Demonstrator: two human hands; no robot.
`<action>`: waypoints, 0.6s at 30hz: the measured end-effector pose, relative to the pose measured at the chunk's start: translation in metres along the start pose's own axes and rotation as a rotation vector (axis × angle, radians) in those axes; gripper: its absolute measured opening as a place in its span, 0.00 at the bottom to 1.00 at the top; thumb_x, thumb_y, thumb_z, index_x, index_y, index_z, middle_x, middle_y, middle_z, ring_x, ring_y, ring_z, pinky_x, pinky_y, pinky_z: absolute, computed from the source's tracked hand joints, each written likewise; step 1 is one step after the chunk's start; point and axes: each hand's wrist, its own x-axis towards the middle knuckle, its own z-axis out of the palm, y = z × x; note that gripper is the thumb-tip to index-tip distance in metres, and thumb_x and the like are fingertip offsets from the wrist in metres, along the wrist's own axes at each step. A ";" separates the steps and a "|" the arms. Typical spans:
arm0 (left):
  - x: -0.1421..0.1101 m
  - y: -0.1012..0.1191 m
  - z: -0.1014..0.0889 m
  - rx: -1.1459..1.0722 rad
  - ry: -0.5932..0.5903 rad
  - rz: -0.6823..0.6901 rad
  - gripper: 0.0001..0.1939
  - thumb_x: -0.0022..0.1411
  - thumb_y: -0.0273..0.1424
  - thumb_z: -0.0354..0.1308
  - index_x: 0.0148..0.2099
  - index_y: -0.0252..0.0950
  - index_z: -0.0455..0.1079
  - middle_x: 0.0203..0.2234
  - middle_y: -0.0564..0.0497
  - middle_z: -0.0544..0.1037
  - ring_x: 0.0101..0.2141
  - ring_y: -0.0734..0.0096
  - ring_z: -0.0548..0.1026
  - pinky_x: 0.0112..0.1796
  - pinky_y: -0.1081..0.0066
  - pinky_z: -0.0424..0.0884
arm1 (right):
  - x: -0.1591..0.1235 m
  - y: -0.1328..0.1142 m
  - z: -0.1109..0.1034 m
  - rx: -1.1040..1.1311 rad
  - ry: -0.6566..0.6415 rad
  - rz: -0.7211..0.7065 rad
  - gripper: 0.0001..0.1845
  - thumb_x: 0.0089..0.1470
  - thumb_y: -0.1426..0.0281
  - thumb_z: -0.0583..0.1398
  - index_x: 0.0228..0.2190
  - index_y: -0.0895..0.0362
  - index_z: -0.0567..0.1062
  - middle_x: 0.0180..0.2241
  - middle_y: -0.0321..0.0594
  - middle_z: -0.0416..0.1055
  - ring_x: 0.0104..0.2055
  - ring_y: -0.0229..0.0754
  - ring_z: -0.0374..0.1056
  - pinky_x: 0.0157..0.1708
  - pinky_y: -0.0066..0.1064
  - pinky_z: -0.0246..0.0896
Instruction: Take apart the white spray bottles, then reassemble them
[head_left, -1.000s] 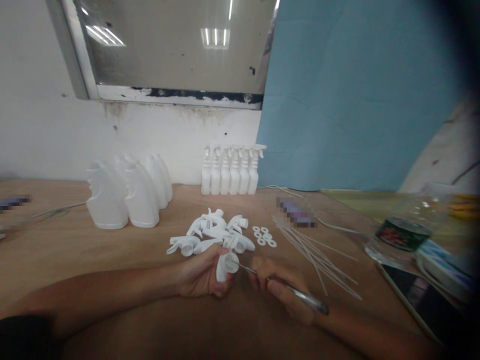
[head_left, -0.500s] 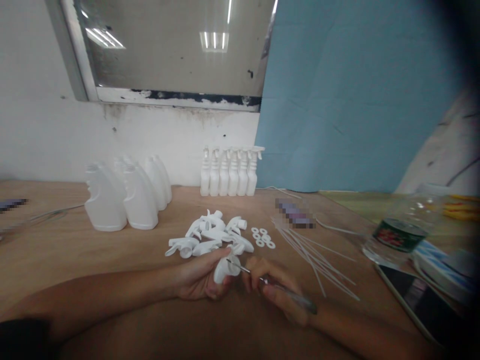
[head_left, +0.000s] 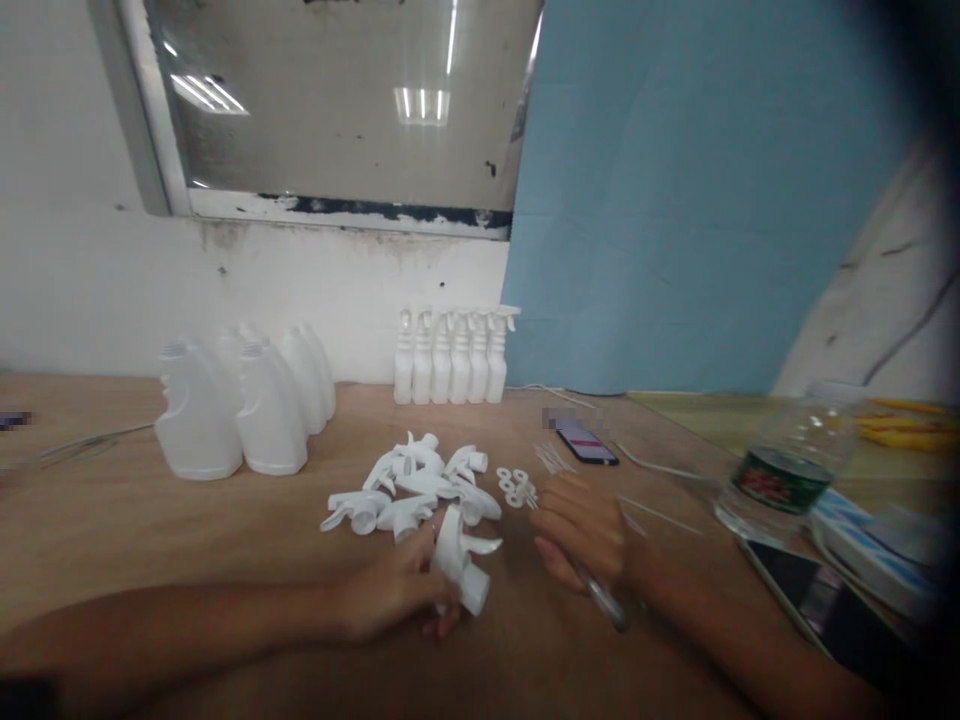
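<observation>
Turned spray head point(head_left: 451, 548), long axis steep, trigger point(head_left: 484, 546) rightward

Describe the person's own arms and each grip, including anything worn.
The left grip and right grip are bare human hands, with no gloves visible. The left forearm is bare up to a black, apparently cloth sleeve at the lower-left corner; the right forearm is bare as far as it shows. Blur hides finer details.

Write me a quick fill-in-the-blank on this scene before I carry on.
The left hand holds a spray head coloured ____.
The hand holding a slim tool near the rings is the ____.
In the row by the wall, the spray bottles number ____.
The hanging sheet is ____.
Missing words: white; right; six; blue.
</observation>
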 end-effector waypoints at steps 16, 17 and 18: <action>-0.020 0.024 0.011 1.265 0.136 0.079 0.22 0.66 0.41 0.52 0.60 0.44 0.60 0.32 0.51 0.77 0.33 0.60 0.76 0.33 0.66 0.69 | -0.014 0.029 0.020 0.368 -0.059 0.990 0.37 0.63 0.50 0.47 0.08 0.54 0.64 0.10 0.36 0.60 0.16 0.38 0.60 0.23 0.32 0.54; -0.020 0.025 0.012 1.331 0.142 0.085 0.20 0.67 0.41 0.51 0.59 0.43 0.61 0.31 0.51 0.77 0.32 0.60 0.77 0.33 0.65 0.69 | -0.015 0.030 0.020 0.367 -0.063 1.003 0.37 0.63 0.50 0.47 0.09 0.54 0.65 0.10 0.36 0.59 0.16 0.38 0.60 0.23 0.32 0.54; -0.019 0.024 0.013 1.393 0.147 0.098 0.19 0.67 0.41 0.50 0.57 0.42 0.62 0.32 0.50 0.78 0.32 0.59 0.77 0.32 0.65 0.70 | -0.015 0.031 0.020 0.367 -0.071 1.012 0.36 0.63 0.51 0.47 0.09 0.54 0.65 0.10 0.36 0.59 0.16 0.38 0.60 0.23 0.32 0.54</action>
